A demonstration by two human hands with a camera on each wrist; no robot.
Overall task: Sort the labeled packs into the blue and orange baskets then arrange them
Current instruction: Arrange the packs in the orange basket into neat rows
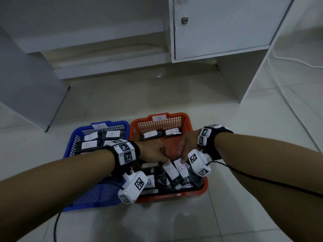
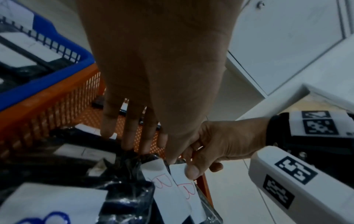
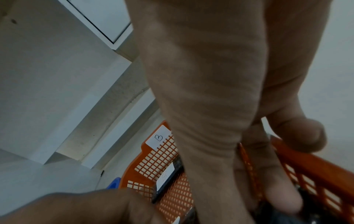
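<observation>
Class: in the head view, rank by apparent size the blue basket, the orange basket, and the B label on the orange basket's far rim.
1. Blue basket and orange basket: alike, both partly hidden by arms, so unranked.
2. B label: clearly smallest.

The orange plastic mesh basket [image 1: 185, 130] is the landmark. Its middle floor shows bare mesh, open from above between two black B-labelled packs [image 1: 161, 133] lying along its far wall and a crowded heap of black B-labelled packs [image 1: 174, 173] filling its near end. Both hands meet over that heap. The blue plastic mesh basket [image 1: 73, 137] stands against its left side, and bare pale floor tiles [image 1: 244, 137] lie to its right.
</observation>
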